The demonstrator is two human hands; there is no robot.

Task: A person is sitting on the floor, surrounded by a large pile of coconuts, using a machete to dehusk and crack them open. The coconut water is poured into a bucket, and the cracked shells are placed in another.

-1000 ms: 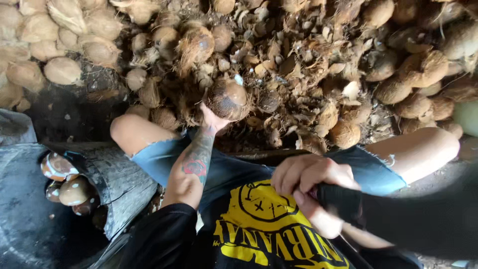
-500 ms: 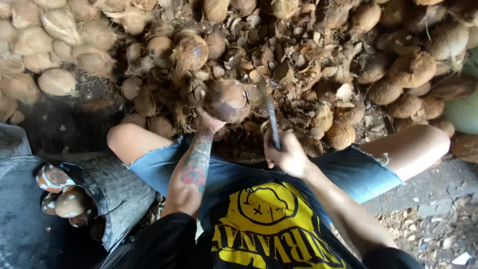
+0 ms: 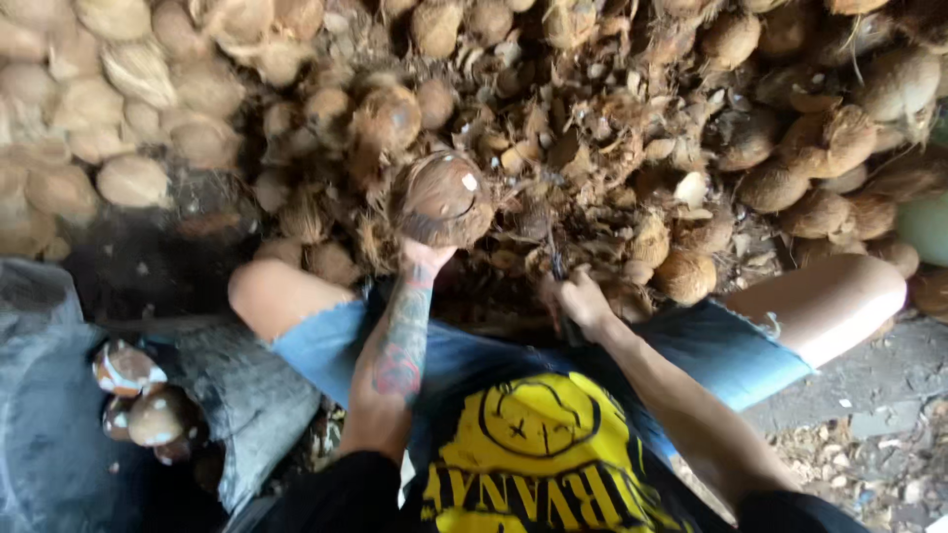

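My left hand point(image 3: 425, 259) grips a brown husked coconut point(image 3: 443, 197) from below and holds it up in front of my knees. My right hand point(image 3: 578, 299) is closed around the handle of a knife point(image 3: 555, 259), whose dark blade points up and away, low beside the coconut. The blade is blurred and partly lost against the husk pile. I sit with bare knees apart, in denim shorts and a black shirt with a yellow print.
A big heap of coconuts and torn husk fibre point(image 3: 632, 118) fills the ground ahead. Pale whole coconuts point(image 3: 128, 178) lie at the left. A grey sack point(image 3: 247, 395) at my left holds peeled coconuts point(image 3: 148, 410). Husk scraps litter the ground at the right point(image 3: 859, 464).
My right hand came forward from my lap with the knife, raised it beside the coconut, then dropped lower. The left hand kept the coconut held up.
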